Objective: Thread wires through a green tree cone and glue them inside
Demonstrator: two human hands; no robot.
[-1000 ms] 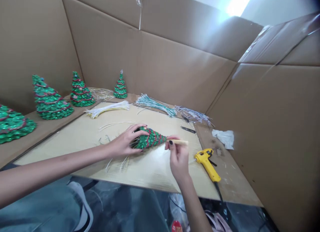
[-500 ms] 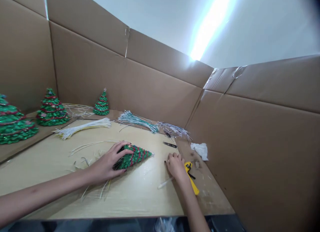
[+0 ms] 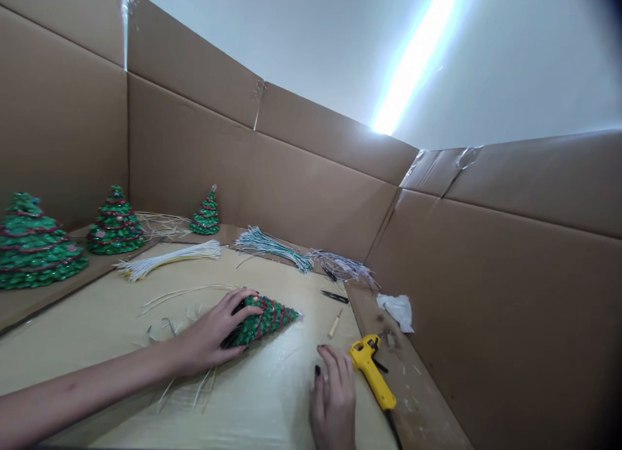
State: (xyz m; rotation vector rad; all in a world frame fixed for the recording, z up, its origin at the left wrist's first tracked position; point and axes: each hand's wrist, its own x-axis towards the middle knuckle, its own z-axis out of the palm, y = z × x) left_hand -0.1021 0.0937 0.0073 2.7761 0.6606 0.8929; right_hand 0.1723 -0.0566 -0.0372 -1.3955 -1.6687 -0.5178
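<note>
A small green tree with red garland [image 3: 279,315] lies on its side on the table, its tip pointing right. My left hand [image 3: 221,327] is wrapped round its base end. Loose wires stick out beneath that hand. Lower right, my right hand [image 3: 335,395] has its fingers curled over the table; something pale and translucent shows by the thumb, too faint to identify. A yellow glue gun [image 3: 376,375] lies just right of this hand. Above the hand rests a small tool with a pale handle [image 3: 335,325], touched by neither hand.
Green trees stand at the left [image 3: 39,249], [image 3: 115,226] and back [image 3: 206,215]. Along the rear lie white wires [image 3: 170,258], green-white wires [image 3: 275,246] and purplish wires [image 3: 343,265]. Black snips [image 3: 335,297] and crumpled tissue [image 3: 397,311] are at the right. Cardboard walls [image 3: 311,178] surround the table.
My right hand has moved back towards me, uncovering the pale-handled tool and more of the glue gun. My left hand stays on the tree. The view has tilted slightly upward.
</note>
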